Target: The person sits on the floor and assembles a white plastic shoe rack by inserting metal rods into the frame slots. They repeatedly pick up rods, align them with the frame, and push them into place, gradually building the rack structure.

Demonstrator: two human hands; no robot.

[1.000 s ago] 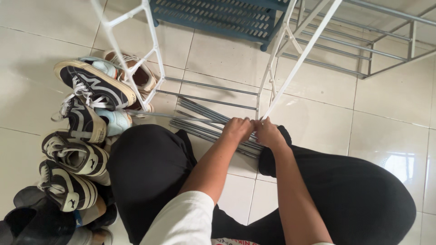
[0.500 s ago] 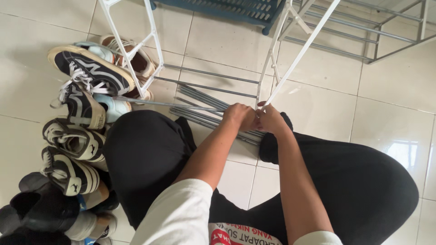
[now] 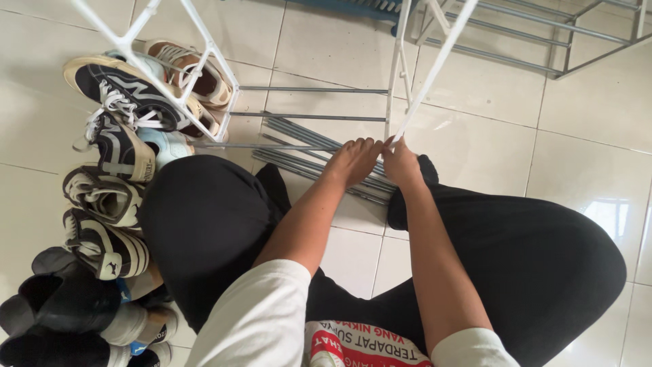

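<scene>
A thin white metal frame bar (image 3: 435,68) slants down from the far right to the middle of the scene, where its lower end meets both hands. The right hand (image 3: 401,163) has its fingers pinched shut on that lower end. The left hand (image 3: 354,160) lies just beside it, fingers curled loosely over a bundle of grey metal rods (image 3: 305,153) lying on the white tiled floor (image 3: 584,143); whether it grips one I cannot tell. Another white frame piece (image 3: 204,61) stands to the far left, joined by grey crossbars (image 3: 312,90). Left of the person's black-trousered knees (image 3: 204,224), a row of black and white sneakers (image 3: 115,102) runs from far to near.
</scene>
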